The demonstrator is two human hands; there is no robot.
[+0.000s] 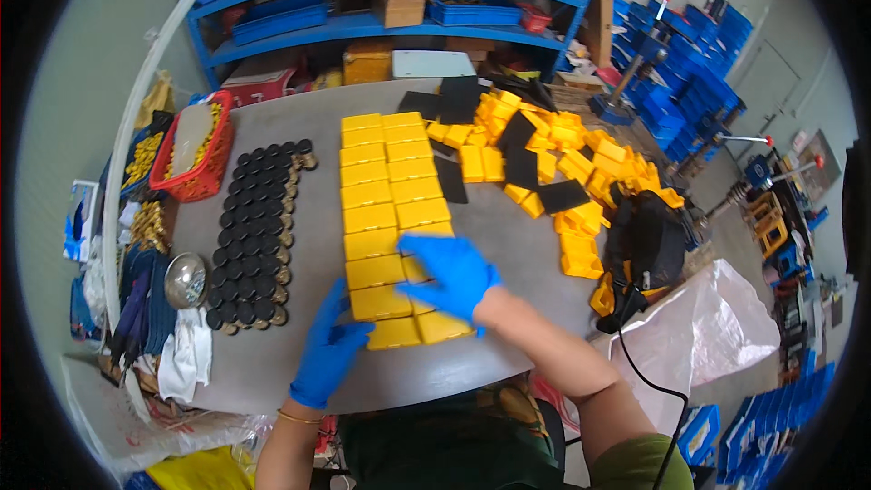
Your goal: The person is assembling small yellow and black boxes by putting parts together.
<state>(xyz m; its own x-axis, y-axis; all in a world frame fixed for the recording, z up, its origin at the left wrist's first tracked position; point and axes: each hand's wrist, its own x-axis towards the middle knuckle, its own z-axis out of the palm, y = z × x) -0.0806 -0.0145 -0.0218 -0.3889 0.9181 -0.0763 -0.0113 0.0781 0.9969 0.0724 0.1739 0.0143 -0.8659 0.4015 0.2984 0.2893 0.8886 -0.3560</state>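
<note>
Both forearms came up from the lower edge, each ending in a blue glove. Of the two hands, the left hand point(327, 354) lay open at the near left corner of the yellow boxes point(392, 209), fingertips touching the nearest box. The right hand point(451, 274) was spread flat, palm down, on the boxes of the right column near its front end. These closed boxes stood in two neat columns on the grey bench point(308, 372). Black round caps point(254, 236) lay in rows to the left, and a loose heap of yellow boxes point(562, 154) lay to the right.
</note>
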